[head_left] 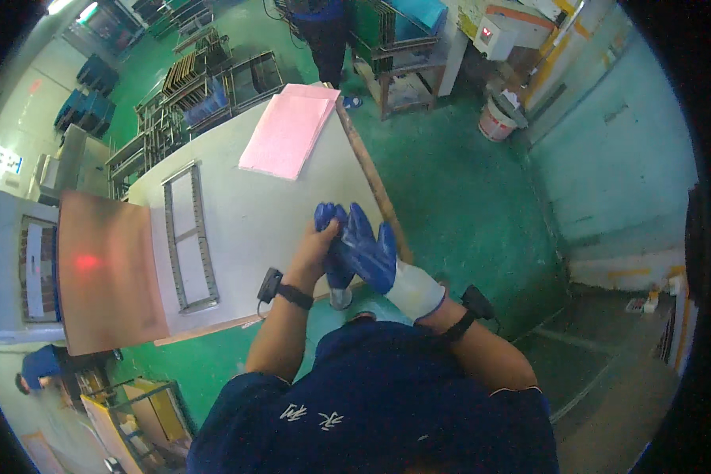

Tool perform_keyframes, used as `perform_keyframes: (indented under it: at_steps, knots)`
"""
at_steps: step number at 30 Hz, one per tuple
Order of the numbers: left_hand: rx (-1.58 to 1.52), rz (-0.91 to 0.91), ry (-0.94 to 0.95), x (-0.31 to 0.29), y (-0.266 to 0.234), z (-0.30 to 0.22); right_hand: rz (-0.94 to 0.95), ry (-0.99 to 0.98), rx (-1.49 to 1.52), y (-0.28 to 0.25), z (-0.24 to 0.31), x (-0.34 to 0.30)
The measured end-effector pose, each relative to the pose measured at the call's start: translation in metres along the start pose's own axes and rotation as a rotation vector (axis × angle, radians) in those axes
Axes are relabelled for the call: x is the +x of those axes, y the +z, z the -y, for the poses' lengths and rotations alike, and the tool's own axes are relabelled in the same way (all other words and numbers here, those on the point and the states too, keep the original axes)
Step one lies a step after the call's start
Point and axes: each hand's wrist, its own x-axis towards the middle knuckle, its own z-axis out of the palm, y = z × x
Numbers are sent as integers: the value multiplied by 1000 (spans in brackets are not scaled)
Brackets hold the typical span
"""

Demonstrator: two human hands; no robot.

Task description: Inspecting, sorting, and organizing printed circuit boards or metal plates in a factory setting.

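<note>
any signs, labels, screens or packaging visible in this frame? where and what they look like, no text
Wall sign: far left on the pale wall, small white rectangle with blue marks.
Display: top, on a white box-shaped unit past the table, small square glowing red.
Bucket: on the green floor right of the table, round, white with a red band.
Pink sheets: far end of the grey table, flat rectangular stack, unmarked.

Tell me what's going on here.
A person stands at the near edge of a white table. The right hand wears a blue-and-white glove. The bare left hand grips a second blue glove beside it. On the table lie a metal frame, a pink sheet and a copper-coloured plate.
</note>
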Motion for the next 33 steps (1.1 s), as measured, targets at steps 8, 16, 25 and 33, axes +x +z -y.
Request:
perform_keyframes:
  at_steps: [8, 16, 25, 33]
  knots:
    - [58, -399, 331, 37, 87, 30, -49, -234, 282, -60, -124, -85]
    - [743, -150, -162, 50, -29, -47, 167, 787, 1426, -137, -282, -164]
    - [1461, -751, 486, 179, -73, -83, 263, 998, 1518, -101, -376, -103]
    - [1244, -1023, -218, 281, -64, -110, 182, 1208, 1440, -76, -445, 1]
